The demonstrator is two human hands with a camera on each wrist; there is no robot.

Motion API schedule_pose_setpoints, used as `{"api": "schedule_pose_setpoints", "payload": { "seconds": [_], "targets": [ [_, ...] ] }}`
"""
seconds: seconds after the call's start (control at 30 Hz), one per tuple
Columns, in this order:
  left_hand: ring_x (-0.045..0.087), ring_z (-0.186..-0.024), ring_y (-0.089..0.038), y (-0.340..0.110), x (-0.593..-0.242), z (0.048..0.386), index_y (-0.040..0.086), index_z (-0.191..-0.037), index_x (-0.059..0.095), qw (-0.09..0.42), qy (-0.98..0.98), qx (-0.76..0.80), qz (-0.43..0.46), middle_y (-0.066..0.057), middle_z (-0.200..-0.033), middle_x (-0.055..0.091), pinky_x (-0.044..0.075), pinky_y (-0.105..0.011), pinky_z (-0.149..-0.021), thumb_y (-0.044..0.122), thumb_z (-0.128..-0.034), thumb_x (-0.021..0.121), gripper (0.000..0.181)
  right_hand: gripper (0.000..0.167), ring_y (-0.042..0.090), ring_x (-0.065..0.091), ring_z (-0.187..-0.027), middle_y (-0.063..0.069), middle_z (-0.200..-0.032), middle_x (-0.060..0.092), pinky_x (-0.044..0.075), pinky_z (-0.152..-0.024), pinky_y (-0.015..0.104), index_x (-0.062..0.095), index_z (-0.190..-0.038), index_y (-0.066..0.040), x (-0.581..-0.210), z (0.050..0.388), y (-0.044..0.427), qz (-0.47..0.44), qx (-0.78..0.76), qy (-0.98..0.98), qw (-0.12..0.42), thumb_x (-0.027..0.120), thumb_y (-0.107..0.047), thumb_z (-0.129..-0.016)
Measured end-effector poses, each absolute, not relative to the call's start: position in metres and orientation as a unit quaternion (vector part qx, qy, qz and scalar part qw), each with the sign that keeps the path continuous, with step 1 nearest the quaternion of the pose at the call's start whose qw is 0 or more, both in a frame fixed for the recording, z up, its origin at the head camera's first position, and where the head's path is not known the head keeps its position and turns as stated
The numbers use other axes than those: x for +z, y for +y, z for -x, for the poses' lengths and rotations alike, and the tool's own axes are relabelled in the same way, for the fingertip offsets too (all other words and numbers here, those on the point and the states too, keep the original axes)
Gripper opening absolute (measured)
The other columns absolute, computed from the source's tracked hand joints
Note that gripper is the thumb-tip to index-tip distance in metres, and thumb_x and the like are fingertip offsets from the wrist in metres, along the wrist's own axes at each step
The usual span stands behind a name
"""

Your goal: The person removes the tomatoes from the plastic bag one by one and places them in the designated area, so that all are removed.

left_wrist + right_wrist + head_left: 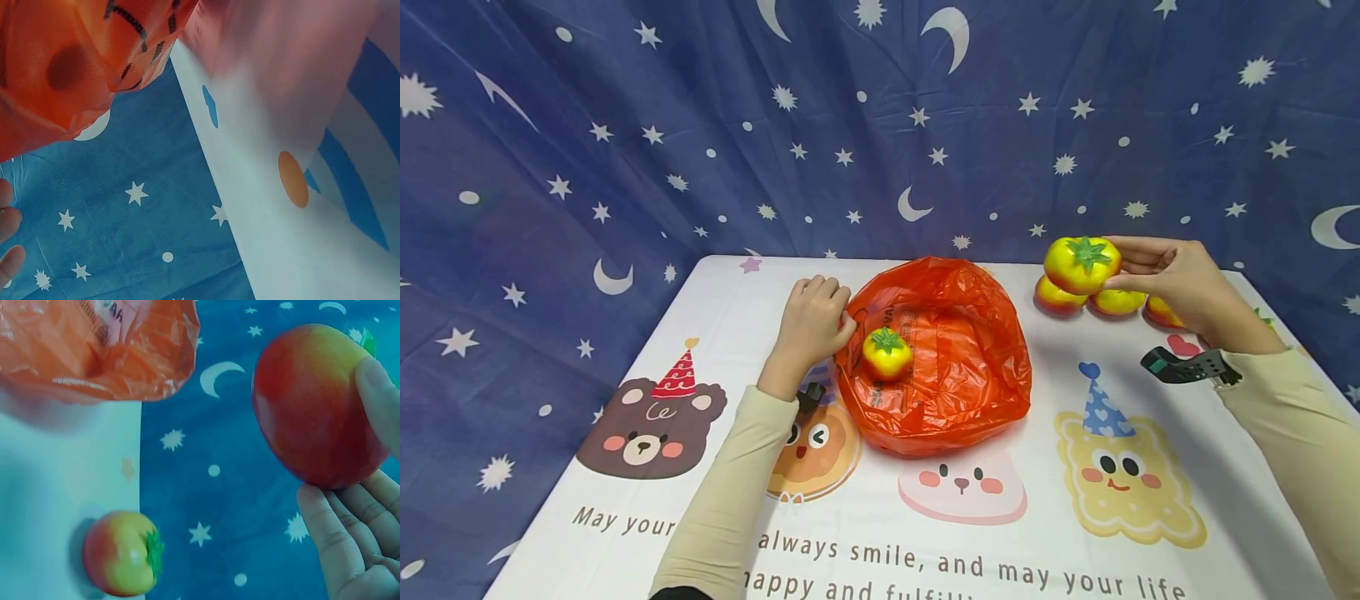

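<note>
A red plastic bag [970,358] stands with its mouth wide on the table, one yellow-and-red toy tomato [887,354] with a green leafy top inside it. My left hand [812,321] has curled fingers and pinches the bag's left rim. In the left wrist view, the bag's side [56,94] hangs over that hand's fingertips [9,219]. To the right of the bag, my right hand [1180,275] holds another toy tomato [1082,265] above the table, thumb on one side and fingers on the other, also seen as a reddish tomato [319,412] in the right wrist view.
Beneath and behind the raised tomato, several more lie in a row, among them a left one [1058,297] and a middle one [1117,302]; the right hand partly hides others. A white printed tablecloth [842,575] covers the table. Behind hangs a blue star-and-moon curtain [820,200].
</note>
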State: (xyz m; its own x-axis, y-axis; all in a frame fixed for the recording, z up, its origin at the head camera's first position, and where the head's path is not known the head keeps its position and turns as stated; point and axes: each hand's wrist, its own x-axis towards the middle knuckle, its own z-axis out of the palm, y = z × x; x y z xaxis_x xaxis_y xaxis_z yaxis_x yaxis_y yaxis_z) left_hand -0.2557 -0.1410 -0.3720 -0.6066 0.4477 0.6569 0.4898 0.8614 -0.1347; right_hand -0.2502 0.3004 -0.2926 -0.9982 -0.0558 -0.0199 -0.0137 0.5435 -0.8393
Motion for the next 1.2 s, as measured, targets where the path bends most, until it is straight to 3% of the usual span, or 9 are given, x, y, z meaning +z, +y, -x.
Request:
{"api": "schedule_pose_setpoints", "payload": {
  "seconds": [0.43, 0.73, 0.93, 0.97, 1.07, 1.1, 1.2],
  "targets": [
    [0.052, -0.071, -0.028, -0.141, -0.371, 0.256, 0.005, -0.072, 0.056, 0.359, -0.895, -0.028, 0.261, -0.009, -0.068, 0.052, 0.043, -0.041, -0.073, 0.011, -0.0725, 0.054, 0.007, 0.068, -0.023, 0.056, -0.082, -0.041, -0.087, 0.056, 0.045, -0.068, 0.002, 0.042, -0.142, -0.015, -0.294, 0.239, 0.340, 0.004, -0.465, 0.885, 0.006, 0.069, -0.028, -0.081],
    [0.051, -0.070, -0.028, -0.140, -0.371, 0.255, 0.005, -0.071, 0.055, 0.359, -0.895, -0.033, 0.263, -0.009, -0.067, 0.051, 0.043, -0.041, -0.072, 0.010, -0.0729, 0.052, 0.007, 0.074, -0.024, 0.054, -0.077, -0.043, -0.084, 0.053, 0.046, -0.065, 0.003, 0.036, -0.144, -0.011, -0.302, 0.237, 0.359, -0.015, -0.473, 0.881, -0.016, 0.069, -0.030, -0.081],
    [0.051, -0.070, -0.028, -0.140, -0.372, 0.255, 0.004, -0.072, 0.055, 0.359, -0.894, -0.034, 0.265, -0.009, -0.068, 0.051, 0.043, -0.041, -0.072, 0.010, -0.0729, 0.051, 0.007, 0.075, -0.026, 0.049, -0.078, -0.045, -0.084, 0.050, 0.043, -0.066, 0.000, 0.036, -0.145, -0.014, -0.308, 0.237, 0.371, -0.039, -0.452, 0.891, -0.021, 0.068, -0.036, -0.080],
    [0.051, -0.070, -0.028, -0.140, -0.372, 0.255, 0.004, -0.072, 0.055, 0.361, -0.893, -0.035, 0.266, -0.009, -0.068, 0.051, 0.043, -0.041, -0.072, 0.010, -0.0727, 0.051, 0.007, 0.075, -0.026, 0.049, -0.078, -0.045, -0.088, 0.051, 0.043, -0.067, 0.000, 0.036, -0.144, -0.015, -0.309, 0.237, 0.374, -0.044, -0.446, 0.894, -0.021, 0.067, -0.038, -0.080],
    [0.050, -0.069, -0.028, -0.140, -0.372, 0.255, 0.005, -0.071, 0.055, 0.365, -0.891, -0.035, 0.267, -0.009, -0.067, 0.051, 0.042, -0.041, -0.072, 0.011, -0.0725, 0.051, 0.007, 0.076, -0.011, 0.054, -0.111, -0.035, -0.122, 0.051, 0.044, -0.082, 0.005, 0.035, -0.145, -0.021, -0.315, 0.237, 0.382, -0.066, -0.414, 0.908, -0.009, 0.064, -0.046, -0.080],
    [0.050, -0.069, -0.028, -0.140, -0.372, 0.255, 0.005, -0.071, 0.055, 0.365, -0.891, -0.035, 0.268, -0.009, -0.067, 0.051, 0.042, -0.041, -0.072, 0.011, -0.0725, 0.052, 0.007, 0.073, -0.008, 0.054, -0.112, -0.031, -0.125, 0.052, 0.044, -0.082, 0.005, 0.038, -0.144, -0.023, -0.318, 0.238, 0.385, -0.082, -0.425, 0.901, -0.012, 0.066, -0.044, -0.079],
    [0.050, -0.070, -0.028, -0.140, -0.372, 0.256, 0.005, -0.072, 0.055, 0.363, -0.892, -0.033, 0.268, -0.009, -0.067, 0.051, 0.042, -0.041, -0.072, 0.011, -0.0728, 0.051, 0.007, 0.075, 0.021, 0.042, -0.134, -0.007, -0.145, 0.041, 0.040, -0.097, 0.018, 0.035, -0.145, -0.027, -0.323, 0.239, 0.390, -0.093, -0.420, 0.903, 0.002, 0.064, -0.047, -0.079]
  ]
}}
